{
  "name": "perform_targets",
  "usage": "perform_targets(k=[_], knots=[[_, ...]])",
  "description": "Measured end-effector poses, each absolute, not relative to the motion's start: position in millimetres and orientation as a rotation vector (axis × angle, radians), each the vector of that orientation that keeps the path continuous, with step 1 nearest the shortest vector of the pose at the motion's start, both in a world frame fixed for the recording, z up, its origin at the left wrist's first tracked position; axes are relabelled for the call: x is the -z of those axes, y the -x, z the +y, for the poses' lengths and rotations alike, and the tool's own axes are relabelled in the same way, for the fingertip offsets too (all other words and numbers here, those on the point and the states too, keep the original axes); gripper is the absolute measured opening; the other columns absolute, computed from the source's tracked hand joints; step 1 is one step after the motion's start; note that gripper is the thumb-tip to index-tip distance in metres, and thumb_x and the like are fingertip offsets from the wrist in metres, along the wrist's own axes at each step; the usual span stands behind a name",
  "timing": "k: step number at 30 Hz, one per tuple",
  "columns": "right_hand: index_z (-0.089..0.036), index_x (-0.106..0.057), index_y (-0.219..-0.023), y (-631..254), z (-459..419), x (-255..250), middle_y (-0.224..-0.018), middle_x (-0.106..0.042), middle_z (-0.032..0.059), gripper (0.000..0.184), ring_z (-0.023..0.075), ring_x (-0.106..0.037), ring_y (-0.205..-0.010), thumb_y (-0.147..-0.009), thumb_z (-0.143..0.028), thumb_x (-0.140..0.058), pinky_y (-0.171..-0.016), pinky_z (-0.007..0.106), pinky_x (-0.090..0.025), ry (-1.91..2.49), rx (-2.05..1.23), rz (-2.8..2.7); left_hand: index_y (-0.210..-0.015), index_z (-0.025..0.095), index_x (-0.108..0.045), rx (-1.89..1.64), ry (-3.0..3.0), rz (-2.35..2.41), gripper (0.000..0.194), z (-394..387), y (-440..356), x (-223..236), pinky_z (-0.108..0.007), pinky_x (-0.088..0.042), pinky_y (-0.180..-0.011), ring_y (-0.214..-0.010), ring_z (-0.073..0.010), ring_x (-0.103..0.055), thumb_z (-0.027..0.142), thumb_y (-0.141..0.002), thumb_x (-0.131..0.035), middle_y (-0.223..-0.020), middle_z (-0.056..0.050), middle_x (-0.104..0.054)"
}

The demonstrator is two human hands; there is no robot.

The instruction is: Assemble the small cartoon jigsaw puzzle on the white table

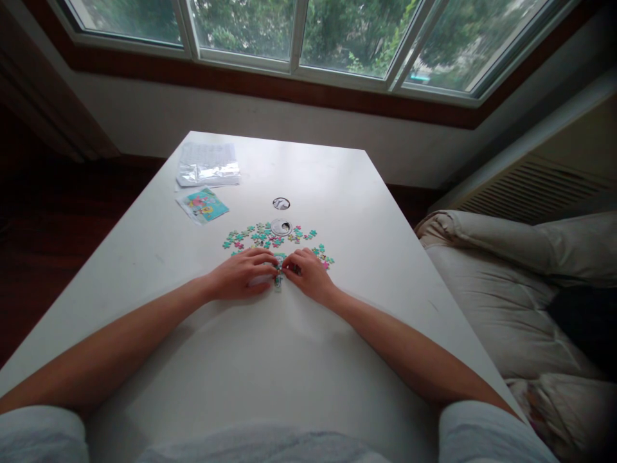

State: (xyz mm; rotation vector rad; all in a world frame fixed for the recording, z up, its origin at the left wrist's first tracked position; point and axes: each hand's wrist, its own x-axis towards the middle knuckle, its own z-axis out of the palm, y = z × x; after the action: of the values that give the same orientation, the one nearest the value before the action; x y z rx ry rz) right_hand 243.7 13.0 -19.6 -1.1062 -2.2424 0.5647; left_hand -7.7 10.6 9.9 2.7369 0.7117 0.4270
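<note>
Small jigsaw puzzle pieces (263, 235), mostly turquoise with some pink and yellow, lie loosely spread on the white table. My left hand (248, 272) rests at their near edge, palm down, fingers slightly bent and thumb apart. Its fingertips are by a small group of pieces (278, 283) that stretches toward me. From the other side my right hand (307, 273) reaches to the same group, thumb and index finger pinched together at a puzzle piece that is mostly hidden. Several pieces are covered by both hands.
A round silver-grey lid-like thing (281, 227) lies among the pieces, with a smaller round dark-rimmed one (281, 203) beyond. Farther left are a colourful picture card (203, 206) and a clear plastic packet (208, 164). A beige sofa (491, 283) stands right of the table (332, 186).
</note>
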Motion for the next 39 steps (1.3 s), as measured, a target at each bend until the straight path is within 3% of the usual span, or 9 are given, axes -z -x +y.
perform_targets(k=[15, 28, 36, 39], knots=[[-0.023, -0.07, -0.09, -251.8, 13.2, 16.0, -0.087, -0.065, 0.0034, 0.006, 0.0205, -0.053, -0.092, -0.091, -0.017, -0.07, -0.084, 0.033, -0.042, 1.04, -0.511, -2.294, -0.128, 0.027, -0.064, -0.451, -2.727, 0.698, 0.032, 10.8, 10.4, -8.0, -0.046, -0.042, -0.117, -0.133, -0.0265, -0.053, 0.03, -0.097, -0.056, -0.138, -0.008, -0.063], [-0.024, -0.073, -0.098, -251.0, 10.2, 13.3, -0.093, -0.064, 0.0049, 0.005, 0.0212, -0.052, -0.096, -0.094, -0.025, -0.07, -0.088, 0.034, -0.043, 1.046, -0.435, -2.382, -0.136, 0.026, -0.059, -0.465, -2.727, 0.685, 0.039, 11.1, 8.8, -6.5, -0.046, -0.041, -0.117, -0.131, -0.0264, -0.054, 0.03, -0.097, -0.056, -0.137, -0.009, -0.062], [-0.022, -0.071, -0.093, -274.5, 22.1, -0.2, -0.092, -0.067, 0.004, 0.004, 0.0205, -0.055, -0.092, -0.092, -0.025, -0.07, -0.088, 0.035, -0.041, 1.153, -0.381, -2.341, -0.128, 0.024, -0.062, -0.456, -2.757, 0.724, 0.031, 12.7, 11.3, -8.1, -0.045, -0.043, -0.115, -0.128, -0.0253, -0.055, 0.028, -0.099, -0.054, -0.135, -0.008, -0.063], [-0.022, -0.072, -0.098, -280.4, 21.7, -7.7, -0.095, -0.067, 0.0046, 0.012, 0.0211, -0.055, -0.094, -0.09, -0.03, -0.074, -0.088, 0.035, -0.04, 1.197, -0.391, -2.441, -0.132, 0.023, -0.061, -0.461, -2.772, 0.748, 0.034, 11.9, 11.7, -8.1, -0.045, -0.043, -0.115, -0.129, -0.0253, -0.055, 0.028, -0.099, -0.054, -0.136, -0.009, -0.062]])
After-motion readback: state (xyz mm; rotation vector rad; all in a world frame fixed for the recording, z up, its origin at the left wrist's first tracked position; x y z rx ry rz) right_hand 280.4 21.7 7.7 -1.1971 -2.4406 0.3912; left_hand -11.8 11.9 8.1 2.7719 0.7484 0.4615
